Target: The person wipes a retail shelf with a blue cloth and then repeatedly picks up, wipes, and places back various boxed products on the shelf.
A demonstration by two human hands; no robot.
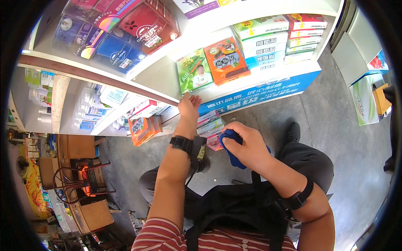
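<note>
My left hand (189,106) reaches up to the front edge of a white shelf, its fingers loosely extended and holding nothing I can see. They are right at the lower corner of a green air freshener box (191,77); whether they touch the box or just the shelf edge I cannot tell. An orange box (226,62) stands beside the green one, to its right. Lower and to the right, my right hand (249,146) is closed around a bunched dark blue cloth (233,158), held in front of my body, apart from the shelf.
Stacked air freshener boxes (264,46) fill the shelf's right part. Red and blue boxes (144,25) sit at upper left. Below the shelf's blue front panel (268,94) are more boxes (211,125). A wire-framed chair (86,180) stands at left, an opened carton (368,100) at right.
</note>
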